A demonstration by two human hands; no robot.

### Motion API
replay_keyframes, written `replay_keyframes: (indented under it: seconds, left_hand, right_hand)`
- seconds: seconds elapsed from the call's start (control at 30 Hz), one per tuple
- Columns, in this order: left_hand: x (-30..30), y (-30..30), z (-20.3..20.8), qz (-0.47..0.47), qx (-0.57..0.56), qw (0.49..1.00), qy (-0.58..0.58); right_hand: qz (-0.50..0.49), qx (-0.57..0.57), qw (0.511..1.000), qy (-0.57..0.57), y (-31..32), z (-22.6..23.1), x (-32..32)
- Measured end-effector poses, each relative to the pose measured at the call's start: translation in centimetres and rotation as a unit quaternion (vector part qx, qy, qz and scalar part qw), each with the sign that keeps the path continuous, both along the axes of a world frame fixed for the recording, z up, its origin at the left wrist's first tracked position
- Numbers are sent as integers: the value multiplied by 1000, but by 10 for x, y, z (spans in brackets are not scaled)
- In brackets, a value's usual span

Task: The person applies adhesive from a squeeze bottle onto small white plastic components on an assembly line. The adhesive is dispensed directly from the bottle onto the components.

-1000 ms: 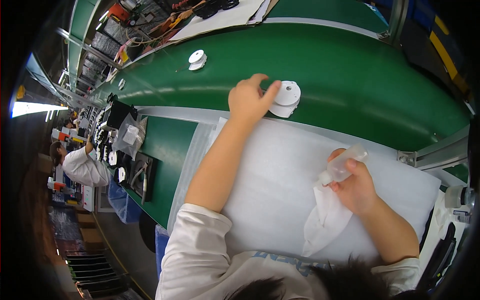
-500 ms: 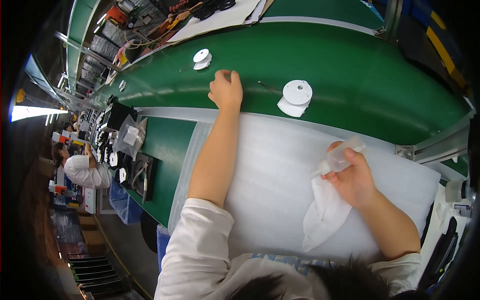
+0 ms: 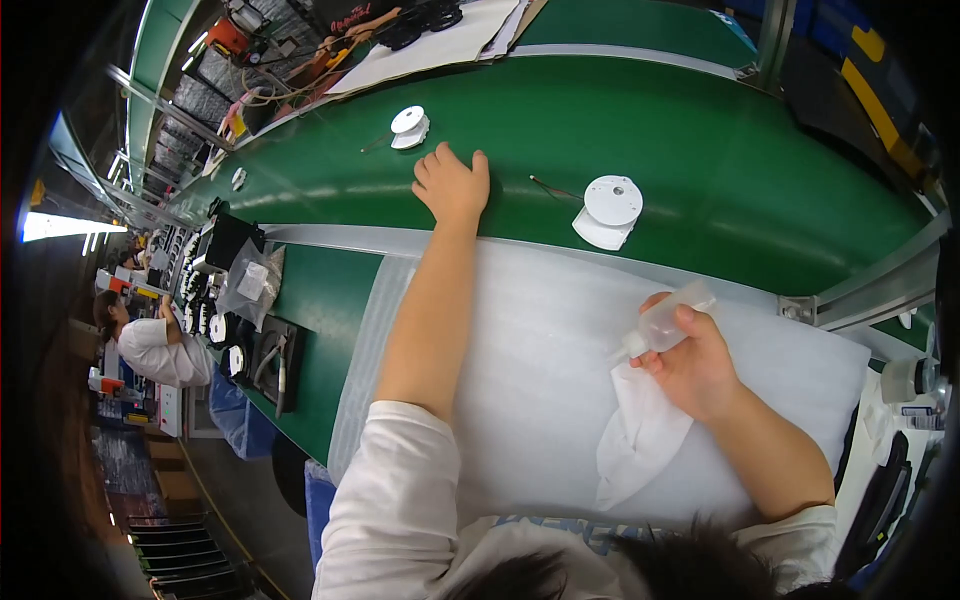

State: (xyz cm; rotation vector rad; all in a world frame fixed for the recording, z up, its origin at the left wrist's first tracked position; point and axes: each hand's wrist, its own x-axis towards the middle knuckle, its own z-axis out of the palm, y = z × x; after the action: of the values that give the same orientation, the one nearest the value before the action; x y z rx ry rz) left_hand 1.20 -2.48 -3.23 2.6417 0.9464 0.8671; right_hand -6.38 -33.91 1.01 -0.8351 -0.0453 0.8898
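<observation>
My left hand [image 3: 453, 190] reaches over the green belt [image 3: 480, 110], its fingers spread and holding nothing. Just beyond its fingertips sits a white round device [image 3: 409, 127] with a short lead; a small gap seems to separate them. Farther right on the belt lies a second white round device [image 3: 613, 203], also trailing a thin lead. Over the white foam sheet [image 3: 530, 380], my right hand [image 3: 702, 372] is closed round a translucent squeeze bottle [image 3: 672, 318], tilted with its nozzle toward the lower left. A white cloth [image 3: 643, 430] hangs from the same hand.
A metal rail [image 3: 330, 234] runs between belt and bench. On the left are a clear plastic bag [image 3: 250, 285], a black tray [image 3: 277, 365] and a co-worker in white [image 3: 160, 350]. Papers [image 3: 440, 50] lie beyond the belt. A metal post [image 3: 880, 290] stands at right.
The fingers of my left hand have spread from a looser curl. Both white devices sit slightly farther right along the belt. My right hand still grips the bottle and cloth.
</observation>
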Motion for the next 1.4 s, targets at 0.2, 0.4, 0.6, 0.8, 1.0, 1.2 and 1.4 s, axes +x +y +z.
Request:
replay_keyframes:
  seconds: [0.2,0.4,0.6,0.8,1.0,1.2,1.4]
  left_hand:
    - [3,-1,3,29,-5,997,68]
    - [-5,17,9,12,-86,991,103]
    - [1,7,8,-1,-30,982,188]
    - [-6,9,9,-28,-22,982,185]
    - [-4,11,12,-15,-34,984,176]
    - [-2,7,16,-13,-39,976,212]
    - [-1,8,8,-29,7,985,170]
  right_hand:
    - [7,6,1000,5,-1,1,1]
    - [6,0,1000,10,0,0,1]
    - [4,-4,1000,0,-1,0,0]
    - [13,3,1000,8,-1,-2,-1]
    - [11,0,1000,0,0,-2,0]
    - [13,-1,1000,-8,0,0,1]
    - [13,2,1000,-3,0,-2,0]
